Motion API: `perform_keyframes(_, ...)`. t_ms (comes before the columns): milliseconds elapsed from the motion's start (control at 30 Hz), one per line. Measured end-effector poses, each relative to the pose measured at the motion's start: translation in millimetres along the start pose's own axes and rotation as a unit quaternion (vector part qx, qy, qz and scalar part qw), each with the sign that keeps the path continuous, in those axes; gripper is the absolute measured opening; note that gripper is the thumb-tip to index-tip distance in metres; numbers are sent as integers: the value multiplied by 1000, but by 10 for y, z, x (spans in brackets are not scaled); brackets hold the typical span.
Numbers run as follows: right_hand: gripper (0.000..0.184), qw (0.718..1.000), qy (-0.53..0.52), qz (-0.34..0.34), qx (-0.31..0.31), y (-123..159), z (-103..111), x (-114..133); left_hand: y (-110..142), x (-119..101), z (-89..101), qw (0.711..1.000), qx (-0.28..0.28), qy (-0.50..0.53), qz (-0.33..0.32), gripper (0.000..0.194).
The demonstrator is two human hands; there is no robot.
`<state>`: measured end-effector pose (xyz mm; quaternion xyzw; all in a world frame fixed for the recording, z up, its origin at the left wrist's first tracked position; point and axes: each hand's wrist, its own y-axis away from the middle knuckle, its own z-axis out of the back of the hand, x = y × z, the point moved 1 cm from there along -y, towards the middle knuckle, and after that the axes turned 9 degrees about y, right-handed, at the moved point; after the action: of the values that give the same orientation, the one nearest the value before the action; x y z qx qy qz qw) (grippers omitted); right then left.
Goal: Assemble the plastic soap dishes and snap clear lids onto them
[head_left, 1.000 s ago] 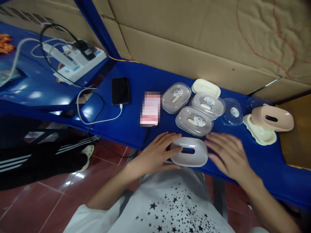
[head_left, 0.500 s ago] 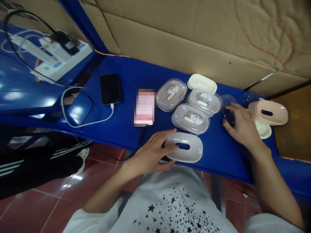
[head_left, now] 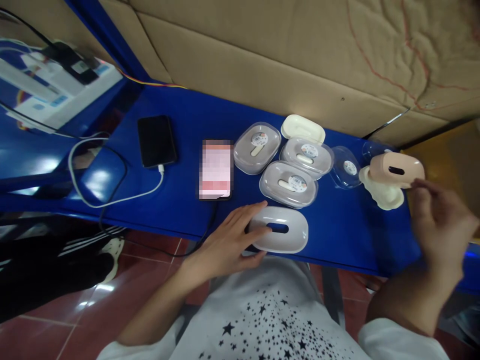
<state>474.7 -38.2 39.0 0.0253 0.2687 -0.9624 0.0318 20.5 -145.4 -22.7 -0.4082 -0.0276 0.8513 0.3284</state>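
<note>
My left hand grips the left end of a grey oval soap box part with a slot, near the front edge of the blue table. Its thumb lies toward the slot. My right hand, somewhat blurred, is at the right, its thumb and fingers drawn together by the front corner of a pink slotted box part. What those fingers hold, if anything, I cannot make out. Cream inner trays sit under and before the pink part. A clear lid with a round label lies left of them.
Grey soap boxes under clear lids stand mid-table, beside another. Behind is a cream tray. To the left lie a phone, a cabled black power bank and a power strip. Cardboard walls the back.
My right hand has left the clear lid and moved right to the pink part, uncovering the lid's label. My left hand stays on the grey part. The view has shifted slightly.
</note>
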Motion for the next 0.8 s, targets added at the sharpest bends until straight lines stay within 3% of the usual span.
perform_keyframes(133,56,996,36,5,81,469,-206,-5,-16,-13,0,1000,6,-14,-1,38)
perform_keyframes(267,48,996,3,11,90,710,-255,-13,-23,-23,-5,1000,11,-27,-1,38)
perform_keyframes(500,31,981,-123,65,136,824,18,91,-40,-29,-21,999,6,-33,5,42)
perform_keyframes(800,11,930,-241,177,216,1069,381,626,33,-53,10,998,-22,54,-5,46)
